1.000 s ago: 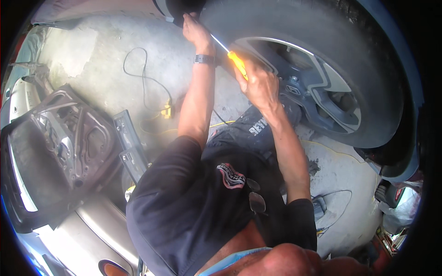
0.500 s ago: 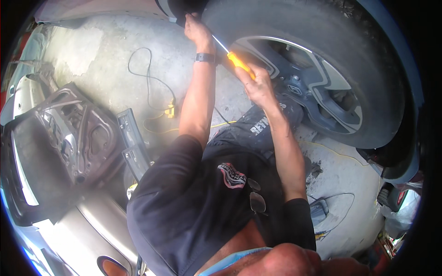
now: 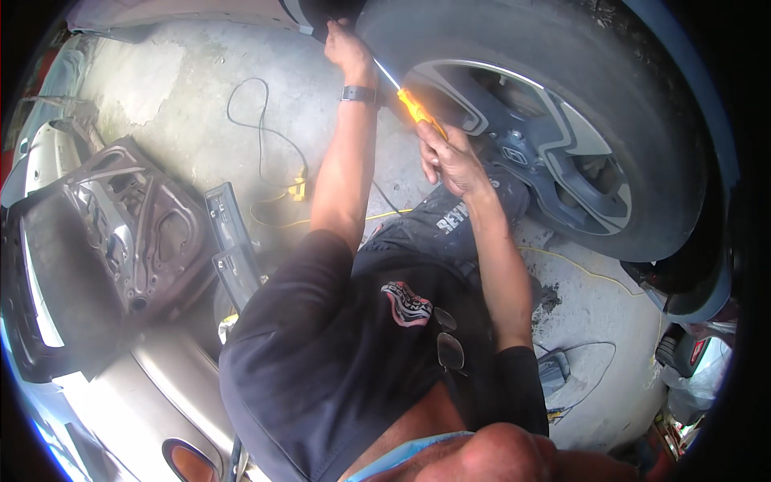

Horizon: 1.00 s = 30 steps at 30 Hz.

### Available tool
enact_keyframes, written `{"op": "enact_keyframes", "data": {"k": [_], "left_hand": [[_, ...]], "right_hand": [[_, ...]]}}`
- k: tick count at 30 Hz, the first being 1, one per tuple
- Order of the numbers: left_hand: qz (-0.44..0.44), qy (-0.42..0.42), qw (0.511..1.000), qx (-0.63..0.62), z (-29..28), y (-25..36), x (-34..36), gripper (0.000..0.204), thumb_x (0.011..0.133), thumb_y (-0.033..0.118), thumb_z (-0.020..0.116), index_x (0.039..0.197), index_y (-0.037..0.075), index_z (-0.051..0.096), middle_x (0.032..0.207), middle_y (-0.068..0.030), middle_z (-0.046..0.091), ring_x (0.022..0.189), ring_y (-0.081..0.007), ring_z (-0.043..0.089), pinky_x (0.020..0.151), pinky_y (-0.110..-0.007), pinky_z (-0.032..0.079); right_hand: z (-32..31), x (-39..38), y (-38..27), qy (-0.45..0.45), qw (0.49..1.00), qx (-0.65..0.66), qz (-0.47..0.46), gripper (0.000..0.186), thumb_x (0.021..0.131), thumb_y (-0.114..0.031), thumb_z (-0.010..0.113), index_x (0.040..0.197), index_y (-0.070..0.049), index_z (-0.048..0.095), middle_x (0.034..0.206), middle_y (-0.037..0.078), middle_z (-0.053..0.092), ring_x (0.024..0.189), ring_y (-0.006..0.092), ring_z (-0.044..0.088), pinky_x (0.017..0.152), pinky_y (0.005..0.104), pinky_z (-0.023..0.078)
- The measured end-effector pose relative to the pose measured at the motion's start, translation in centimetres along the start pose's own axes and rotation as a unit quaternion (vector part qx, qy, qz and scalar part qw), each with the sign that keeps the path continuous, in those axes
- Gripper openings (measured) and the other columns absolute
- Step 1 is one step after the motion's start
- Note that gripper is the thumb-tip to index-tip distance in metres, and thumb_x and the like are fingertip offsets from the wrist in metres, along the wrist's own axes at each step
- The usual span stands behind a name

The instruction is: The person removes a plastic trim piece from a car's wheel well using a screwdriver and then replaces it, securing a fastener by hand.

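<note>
A screwdriver with a yellow handle [image 3: 419,111] slants up and left between my hands. My right hand [image 3: 454,161] grips the lower end of its handle with thumb and forefinger, the other fingers curled loosely. The thin metal shaft runs toward my left hand [image 3: 348,50], and its tip is hidden there. The fingers of my left hand are closed at the dark panel [image 3: 325,14] in front of the wheel; what they pinch is hidden. Beside my right hand stands a large tyre [image 3: 671,185] on a grey spoked wheel [image 3: 554,181].
A bare brown vehicle panel [image 3: 152,233] leans at the left by a pale bumper [image 3: 161,394]. Dark plastic trim [image 3: 233,233] is near it. A black cable [image 3: 261,128] and a yellow cord connector [image 3: 298,189] lie on the concrete floor [image 3: 185,104].
My right hand has slipped slightly down toward the end of the screwdriver handle, and its grip has changed. My left hand stays nearly in place.
</note>
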<state>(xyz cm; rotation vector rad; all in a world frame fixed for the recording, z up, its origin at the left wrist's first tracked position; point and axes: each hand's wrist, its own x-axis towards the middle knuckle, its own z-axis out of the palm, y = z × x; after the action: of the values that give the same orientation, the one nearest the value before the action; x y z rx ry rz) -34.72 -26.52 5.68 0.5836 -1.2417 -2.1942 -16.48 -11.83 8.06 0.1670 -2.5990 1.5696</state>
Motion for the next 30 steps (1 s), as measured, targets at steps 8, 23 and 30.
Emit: {"op": "enact_keyframes", "data": {"k": [8, 23, 30], "left_hand": [[-0.012, -0.011, 1.0, -0.024, -0.2, -0.6, -0.4, 0.038, 0.101, 0.033, 0.047, 0.088, 0.004, 0.067, 0.084, -0.0027, 0.061, 0.081, -0.0147, 0.054, 0.076, -0.028, 0.042], [-0.017, -0.007, 1.0, 0.0, 0.2, 0.4, -0.8, 0.036, 0.102, 0.032, 0.044, 0.092, 0.0, 0.059, 0.09, -0.0045, 0.059, 0.084, -0.0153, 0.053, 0.075, -0.029, 0.042], [-0.01, 0.005, 1.0, -0.021, 0.1, -0.1, -1.0, 0.036, 0.1, 0.031, 0.049, 0.081, 0.005, 0.063, 0.072, 0.0019, 0.05, 0.072, -0.0113, 0.047, 0.069, -0.027, 0.037]], "right_hand": [[-0.5, -0.4, 0.1, -0.014, 0.965, -0.258, -0.042, 0.038, 0.086, -0.026, 0.07, 0.112, -0.001, 0.057, 0.079, 0.018, 0.066, 0.067, 0.0353, 0.067, 0.059, 0.0438, 0.052], [-0.8, 0.0, -1.0, -0.017, 0.987, 0.13, 0.09, 0.03, 0.092, -0.029, 0.066, 0.102, -0.002, 0.062, 0.055, 0.001, 0.05, 0.043, 0.0159, 0.054, 0.043, 0.0287, 0.044], [-1.0, -0.1, -0.5, 0.049, 0.909, -0.379, -0.169, 0.027, 0.087, -0.03, 0.068, 0.091, -0.006, 0.057, 0.07, 0.011, 0.065, 0.058, 0.0286, 0.065, 0.051, 0.0406, 0.05]]}}
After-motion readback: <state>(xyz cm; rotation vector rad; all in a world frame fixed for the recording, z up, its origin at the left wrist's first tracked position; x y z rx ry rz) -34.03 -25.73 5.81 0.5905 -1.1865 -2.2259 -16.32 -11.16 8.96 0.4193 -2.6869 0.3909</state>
